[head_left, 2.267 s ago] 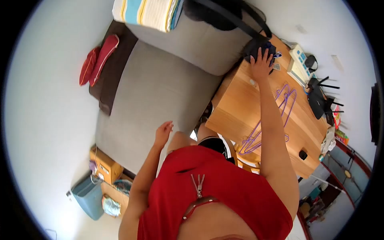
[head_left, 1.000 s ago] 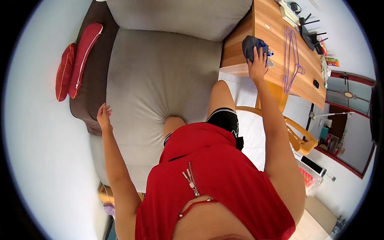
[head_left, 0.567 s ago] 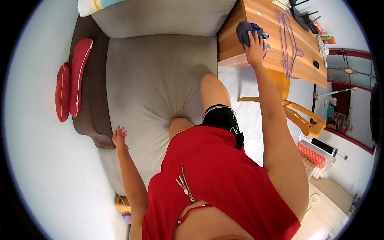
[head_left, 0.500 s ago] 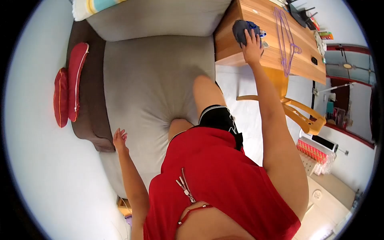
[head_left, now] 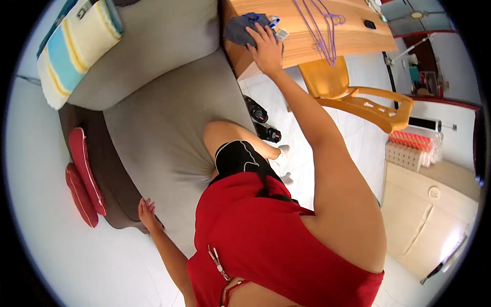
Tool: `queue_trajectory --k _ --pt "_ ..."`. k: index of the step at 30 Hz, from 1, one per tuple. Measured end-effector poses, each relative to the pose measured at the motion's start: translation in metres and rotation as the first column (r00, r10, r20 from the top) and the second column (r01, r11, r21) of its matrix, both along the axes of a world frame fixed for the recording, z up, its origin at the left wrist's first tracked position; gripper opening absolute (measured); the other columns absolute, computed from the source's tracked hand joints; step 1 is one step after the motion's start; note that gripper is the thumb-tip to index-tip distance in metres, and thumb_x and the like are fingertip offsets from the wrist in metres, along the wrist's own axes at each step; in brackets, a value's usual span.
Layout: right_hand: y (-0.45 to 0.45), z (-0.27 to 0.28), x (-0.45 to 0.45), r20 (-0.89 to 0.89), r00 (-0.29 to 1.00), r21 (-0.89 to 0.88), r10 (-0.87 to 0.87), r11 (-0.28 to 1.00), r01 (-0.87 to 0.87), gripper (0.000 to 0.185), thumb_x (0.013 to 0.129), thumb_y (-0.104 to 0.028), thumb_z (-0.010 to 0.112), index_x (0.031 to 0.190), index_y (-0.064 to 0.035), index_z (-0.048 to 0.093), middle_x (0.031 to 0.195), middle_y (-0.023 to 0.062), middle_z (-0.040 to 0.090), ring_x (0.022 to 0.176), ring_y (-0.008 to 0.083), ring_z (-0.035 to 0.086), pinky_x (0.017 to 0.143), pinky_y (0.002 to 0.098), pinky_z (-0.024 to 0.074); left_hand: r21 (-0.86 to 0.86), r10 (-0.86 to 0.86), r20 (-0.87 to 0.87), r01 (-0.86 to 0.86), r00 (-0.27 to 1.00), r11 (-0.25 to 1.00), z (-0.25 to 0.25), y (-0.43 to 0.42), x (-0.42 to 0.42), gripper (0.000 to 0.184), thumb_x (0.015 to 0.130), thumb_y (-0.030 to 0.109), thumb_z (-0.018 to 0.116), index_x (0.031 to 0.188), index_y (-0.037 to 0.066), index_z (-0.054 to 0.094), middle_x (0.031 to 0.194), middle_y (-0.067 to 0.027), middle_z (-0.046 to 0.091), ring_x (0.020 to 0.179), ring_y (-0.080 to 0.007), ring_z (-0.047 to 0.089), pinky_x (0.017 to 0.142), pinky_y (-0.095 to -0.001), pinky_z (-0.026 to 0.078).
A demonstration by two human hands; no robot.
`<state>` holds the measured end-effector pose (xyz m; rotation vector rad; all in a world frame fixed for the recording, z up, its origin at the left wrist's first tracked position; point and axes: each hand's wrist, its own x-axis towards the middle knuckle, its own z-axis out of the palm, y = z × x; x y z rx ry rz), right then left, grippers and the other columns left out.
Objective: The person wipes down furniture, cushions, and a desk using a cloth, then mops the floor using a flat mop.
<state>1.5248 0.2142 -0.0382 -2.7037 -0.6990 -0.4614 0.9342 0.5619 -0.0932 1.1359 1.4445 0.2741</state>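
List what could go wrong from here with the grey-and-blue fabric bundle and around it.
The grey-and-blue fabric bundle lies near the edge of the light-brown wooden table, under the right hand; a careless push might drop it.

Two black shoes lie beside the grey fabric sofa, near the person's feet; standing up could mean a stumble.

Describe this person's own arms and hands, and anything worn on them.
The left arm and right arm are bare where they show beyond the red top, with no long sleeves. The left hand and right hand are ungloved. No watch or bracelet shows at either wrist; small details such as thin rings are too small to tell.
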Motion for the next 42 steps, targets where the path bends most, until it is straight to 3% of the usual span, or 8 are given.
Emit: queue_trajectory --k 8,14,20,27,30,34,38,42 --pt "0.018 0.014 -0.02 0.029 0.99 0.242 -0.14 0.962 0.129 0.045 0.076 -0.008 0.065 0.119 -0.0196 0.066 0.131 0.0046 0.061 0.119 0.0284 0.053 0.096 0.0465 0.0399 0.046 -0.094 -0.038 0.096 0.995 0.994 0.009 0.029 0.008 0.036 0.099 0.03 0.057 0.129 0.009 0.059 0.105 -0.0047 0.07 0.082 -0.0112 0.062 0.077 -0.0261 0.049" --pt "0.123 -0.059 -0.117 0.017 0.945 0.424 0.327 0.853 -0.303 0.036 0.072 -0.003 0.062 0.105 -0.0165 0.069 0.118 0.0046 0.066 0.105 0.0235 0.06 0.083 0.0411 0.0458 0.037 -0.221 -0.101 0.226 0.97 0.973 0.002 0.017 0.036 0.034 0.1 0.029 0.056 0.126 0.009 0.062 0.103 -0.0039 0.069 0.081 -0.0102 0.061 0.076 -0.0249 0.048" --pt "0.251 -0.136 -0.175 0.112 0.582 0.05 0.806 0.58 -0.813 0.022 0.081 -0.016 0.061 0.1 -0.0151 0.071 0.126 0.0008 0.062 0.108 0.0188 0.056 0.087 0.0347 0.0442 0.0 -0.236 -0.101 0.237 0.967 0.972 -0.033 -0.023 0.041 0.035 0.101 0.029 0.055 0.128 0.008 0.061 0.103 -0.0046 0.068 0.079 -0.0093 0.058 0.077 -0.0246 0.048" --pt "0.355 -0.253 -0.167 0.198 0.382 -0.203 0.902 0.42 -0.885 0.023 0.084 -0.018 0.058 0.098 -0.0109 0.074 0.136 0.0026 0.056 0.116 0.0162 0.053 0.093 0.0318 0.0402 -0.133 -0.066 -0.208 0.039 0.976 0.99 -0.074 -0.087 -0.003 0.037 0.101 0.028 0.054 0.13 0.006 0.058 0.105 -0.0058 0.068 0.082 -0.0115 0.06 0.077 -0.0263 0.047" --pt "0.36 -0.292 -0.129 0.009 0.301 -0.359 0.954 0.284 -0.889 0.033 0.085 -0.017 0.056 0.114 -0.0082 0.07 0.135 0.0054 0.056 0.121 0.0197 0.051 0.102 0.0323 0.0379 -0.161 -0.009 -0.245 -0.032 0.97 0.986 -0.08 -0.111 -0.016 0.036 0.101 0.026 0.053 0.13 0.006 0.058 0.105 -0.0056 0.067 0.082 -0.0122 0.06 0.077 -0.0276 0.046" --pt "0.326 -0.337 -0.048 -0.345 0.495 -0.242 0.798 0.433 -0.868 0.049 0.088 -0.026 0.058 0.133 -0.0073 0.055 0.121 0.006 0.06 0.111 0.0223 0.056 0.093 0.0344 0.0459 -0.188 0.013 -0.29 -0.071 0.957 0.98 -0.091 -0.13 -0.024 0.037 0.1 0.026 0.052 0.129 0.004 0.059 0.104 -0.0051 0.067 0.082 -0.0122 0.06 0.077 -0.0275 0.045" --pt "0.247 -0.343 0.012 -0.371 0.744 -0.481 0.555 0.57 -0.665 0.053 0.088 -0.025 0.058 0.137 -0.0044 0.051 0.134 0.0104 0.054 0.118 0.029 0.052 0.085 0.0402 0.0519 -0.179 -0.012 -0.275 -0.039 0.961 0.983 -0.093 -0.127 -0.013 0.038 0.1 0.026 0.051 0.129 0.003 0.059 0.104 -0.0055 0.067 0.083 -0.0125 0.059 0.077 -0.0274 0.045" --pt "0.181 -0.333 0.002 -0.419 0.907 -0.712 0.024 0.612 -0.345 0.058 0.091 -0.022 0.056 0.143 0.0 0.044 0.146 0.0157 0.044 0.127 0.0347 0.045 0.086 0.0452 0.0542 -0.155 -0.025 -0.245 -0.013 0.969 0.988 -0.084 -0.109 0.018 0.037 0.1 0.025 0.052 0.13 0.003 0.059 0.105 -0.0067 0.067 0.085 -0.0132 0.059 0.08 -0.028 0.046"
